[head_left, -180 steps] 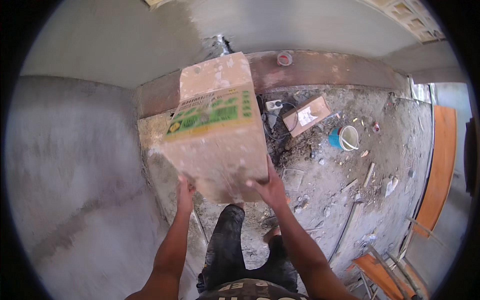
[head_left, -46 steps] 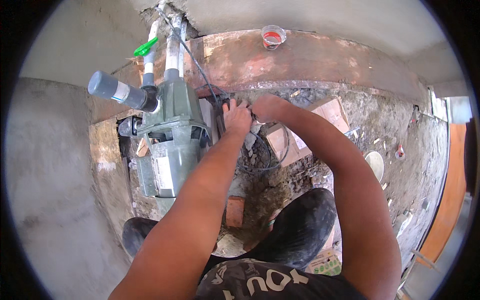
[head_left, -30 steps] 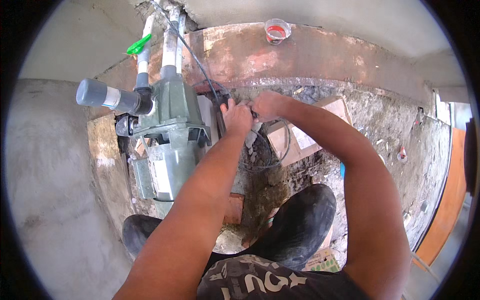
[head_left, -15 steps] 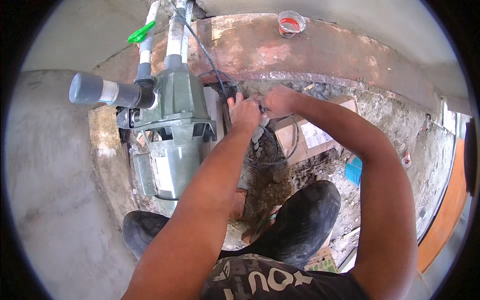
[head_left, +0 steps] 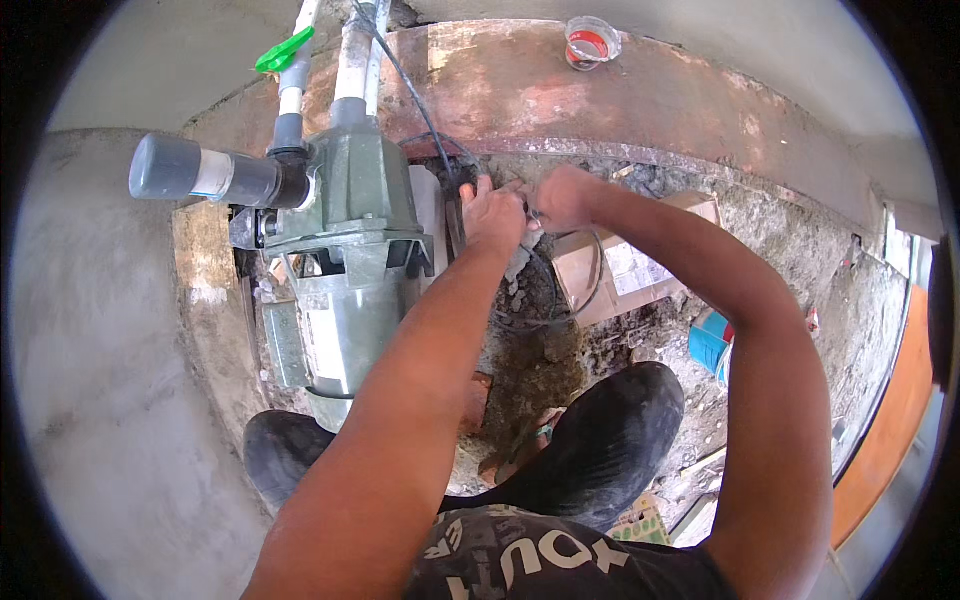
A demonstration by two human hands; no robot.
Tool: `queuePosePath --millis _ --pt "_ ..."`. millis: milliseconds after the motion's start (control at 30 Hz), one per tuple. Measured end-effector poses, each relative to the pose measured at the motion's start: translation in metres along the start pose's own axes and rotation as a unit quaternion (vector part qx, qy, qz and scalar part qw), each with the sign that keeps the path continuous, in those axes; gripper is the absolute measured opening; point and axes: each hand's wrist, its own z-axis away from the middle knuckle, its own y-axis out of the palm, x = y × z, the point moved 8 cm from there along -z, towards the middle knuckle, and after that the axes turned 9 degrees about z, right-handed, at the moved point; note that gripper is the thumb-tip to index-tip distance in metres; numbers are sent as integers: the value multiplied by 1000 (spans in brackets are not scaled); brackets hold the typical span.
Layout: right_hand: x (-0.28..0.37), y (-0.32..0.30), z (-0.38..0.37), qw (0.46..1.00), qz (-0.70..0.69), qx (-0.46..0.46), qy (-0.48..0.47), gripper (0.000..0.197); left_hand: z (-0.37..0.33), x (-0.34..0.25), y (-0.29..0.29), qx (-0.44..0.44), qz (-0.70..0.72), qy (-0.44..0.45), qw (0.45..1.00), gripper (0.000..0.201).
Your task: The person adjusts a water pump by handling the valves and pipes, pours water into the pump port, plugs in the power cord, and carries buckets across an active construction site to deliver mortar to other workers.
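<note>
A: Where to find the dark cable (head_left: 413, 95)?

B: Look toward 10 or 11 o'clock from the two hands. Slants on a long axis from 11 to 5 o'clock, dropping between the green pump (head_left: 345, 215), at 8 to 9 o'clock, and the fingers.

A: Nearer to which hand?

B: To the left hand (head_left: 495, 210), just beside the fingers there. Can't tell whether touching.

A: And the right hand (head_left: 563, 198)?

B: Set at 3 o'clock from the left, close up against it, farther from that slanting stretch.

A: State of each grip?

B: Curled on both sides, meeting around a small dark piece (head_left: 531, 207). Can't tell whether pinched or merely touched; too small to name.

A: And the cable loop (head_left: 601, 268)?

B: Swings from 4 to 6 o'clock below the hands, crossing the carton's (head_left: 590, 283) near end.
</note>
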Motion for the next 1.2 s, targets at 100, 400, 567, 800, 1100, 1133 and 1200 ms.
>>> queuePosePath --millis 100,400,567,800,1100,1133,1200 --pt "-35 -33 7 998 37 -21 54 39 -8 -10 13 81 -40 -26 996 48" --pt "-40 2 165 926 -242 -69 282 45 -3 -4 3 31 -8 4 999 45" --pt "3 99 268 698 -424 -230 529 36 -3 -26 -15 64 -62 1 996 47" --pt "43 79 291 682 -320 -282 594 49 47 -90 -87 -4 137 123 983 49" --pt "184 -237 138 718 -445 -496 201 38 154 118 -376 -434 528 161 713 63" --pt "205 -240 127 751 -419 -485 161 37 130 110 -386 -296 607 209 708 64" --pt "235 -220 121 802 -391 -437 115 33 98 87 -375 -66 640 233 729 51"
